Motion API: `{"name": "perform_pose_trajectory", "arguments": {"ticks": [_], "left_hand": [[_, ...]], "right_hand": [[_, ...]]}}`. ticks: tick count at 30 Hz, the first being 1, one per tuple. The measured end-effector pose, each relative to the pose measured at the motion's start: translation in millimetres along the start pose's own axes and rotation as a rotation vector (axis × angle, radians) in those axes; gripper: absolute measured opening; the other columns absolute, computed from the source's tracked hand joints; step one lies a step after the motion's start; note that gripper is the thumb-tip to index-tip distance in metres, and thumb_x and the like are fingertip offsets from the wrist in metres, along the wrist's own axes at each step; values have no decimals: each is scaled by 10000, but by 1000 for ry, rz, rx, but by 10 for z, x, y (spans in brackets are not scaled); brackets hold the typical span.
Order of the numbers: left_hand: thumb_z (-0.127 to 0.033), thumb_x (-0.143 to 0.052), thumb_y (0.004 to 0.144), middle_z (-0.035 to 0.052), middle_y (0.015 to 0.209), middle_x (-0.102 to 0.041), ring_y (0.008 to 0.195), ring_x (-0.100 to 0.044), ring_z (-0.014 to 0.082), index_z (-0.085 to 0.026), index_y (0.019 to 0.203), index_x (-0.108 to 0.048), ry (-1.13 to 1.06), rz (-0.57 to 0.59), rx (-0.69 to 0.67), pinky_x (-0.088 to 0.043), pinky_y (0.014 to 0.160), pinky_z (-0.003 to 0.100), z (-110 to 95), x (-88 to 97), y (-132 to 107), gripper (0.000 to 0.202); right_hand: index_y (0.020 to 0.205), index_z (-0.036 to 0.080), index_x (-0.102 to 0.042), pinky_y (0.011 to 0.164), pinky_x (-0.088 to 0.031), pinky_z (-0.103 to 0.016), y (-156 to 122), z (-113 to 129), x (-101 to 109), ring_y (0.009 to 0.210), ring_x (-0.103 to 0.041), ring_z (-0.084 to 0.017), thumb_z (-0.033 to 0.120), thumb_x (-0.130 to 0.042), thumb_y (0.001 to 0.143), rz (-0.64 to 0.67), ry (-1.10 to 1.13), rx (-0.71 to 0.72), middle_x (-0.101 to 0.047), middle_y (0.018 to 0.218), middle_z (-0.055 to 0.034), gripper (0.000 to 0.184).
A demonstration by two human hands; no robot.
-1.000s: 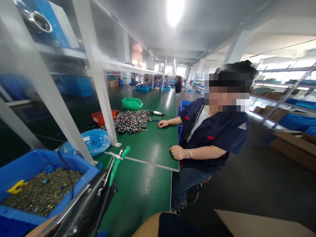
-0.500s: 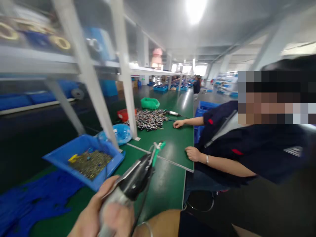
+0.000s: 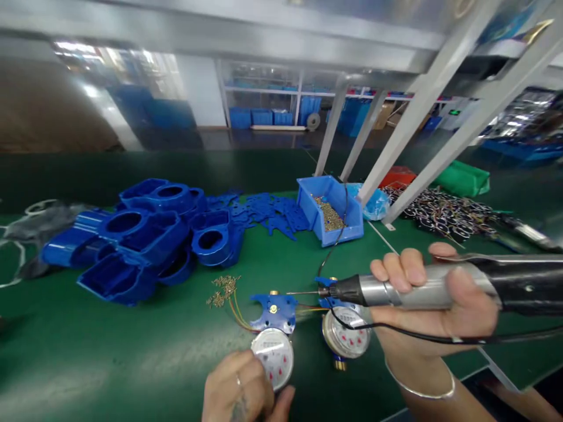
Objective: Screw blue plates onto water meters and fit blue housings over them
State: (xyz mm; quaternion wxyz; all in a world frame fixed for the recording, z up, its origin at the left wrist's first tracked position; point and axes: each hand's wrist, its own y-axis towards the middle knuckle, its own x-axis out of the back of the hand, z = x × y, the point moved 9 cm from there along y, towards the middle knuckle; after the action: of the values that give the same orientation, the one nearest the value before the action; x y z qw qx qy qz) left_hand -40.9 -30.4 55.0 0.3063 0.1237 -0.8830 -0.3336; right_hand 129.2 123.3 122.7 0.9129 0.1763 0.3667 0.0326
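In the head view, the right hand [image 3: 466, 312] is raised at four o'clock from the centre, its fingers wrapped firmly over the long silver-and-black cylindrical electric screwdriver [image 3: 424, 298], the thumb laid along the near side of the grip. The wrist, ringed by a thin silver bangle [image 3: 420, 390], slopes up from five o'clock, and the tool lies almost level, its slim bit pointing to nine o'clock. The tip stands by the right edge of a flat blue plastic bracket [image 3: 271, 315]; whether it touches cannot be told. The left hand [image 3: 240, 384] is low, near half past six, back upward, its bent fingers and thumb closed on the rim of a round, clear-topped meter with red dial marks [image 3: 276, 354], which lies at six o'clock from the bracket. From this meter, a second round meter with a brass fitting [image 3: 346, 334] lies between two and three o'clock, a small heap of brass-coloured screws [image 3: 225, 288] between ten and eleven, and a blue open-fronted plastic bin [image 3: 342, 236] at one. Glossy blue plastic housings [image 3: 153, 240] are piled at nine o'clock from the centre.
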Motion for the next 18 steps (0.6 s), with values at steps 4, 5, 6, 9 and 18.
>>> {"name": "perform_pose_trajectory", "arguments": {"ticks": [4,5,6,9,18], "left_hand": [[-160,-614,798,-9,554,-473,530,-403,138,-176,615,-472,207,-8,-159,-262,510,294,-36,-207,-37,233],[-150,-611,797,-8,559,-472,539,-400,140,-173,617,-480,231,-6,-183,-252,519,299,-21,-279,-50,224],[-122,-611,791,-12,557,-467,541,-390,138,-170,619,-485,258,-18,-211,-236,525,303,-11,-333,-68,218],[-35,-609,773,-26,545,-463,536,-368,130,-165,626,-492,306,-34,-276,-195,536,318,6,-432,-130,229],[-29,-513,821,-7,628,-561,586,-431,144,-154,681,-560,255,-32,-235,-274,590,328,45,-400,-143,194]], "right_hand": [[866,273,-616,491,-391,-266,-60,-230,-249,478,-380,-115,328,-734,740,122,-95,-86,-403,572,56,181],[870,278,-615,491,-397,-272,-79,-303,-316,474,-394,-118,329,-734,744,157,-115,-113,-421,569,57,180],[874,282,-611,490,-401,-276,-100,-372,-381,469,-405,-121,330,-736,747,193,-134,-134,-442,565,59,184],[889,289,-588,491,-408,-280,-175,-558,-548,466,-435,-129,332,-731,771,292,-190,-166,-507,563,59,191],[1020,274,-495,583,-482,-287,-406,-942,-761,563,-527,-119,303,-624,889,497,-305,-150,-548,660,59,186]]}}
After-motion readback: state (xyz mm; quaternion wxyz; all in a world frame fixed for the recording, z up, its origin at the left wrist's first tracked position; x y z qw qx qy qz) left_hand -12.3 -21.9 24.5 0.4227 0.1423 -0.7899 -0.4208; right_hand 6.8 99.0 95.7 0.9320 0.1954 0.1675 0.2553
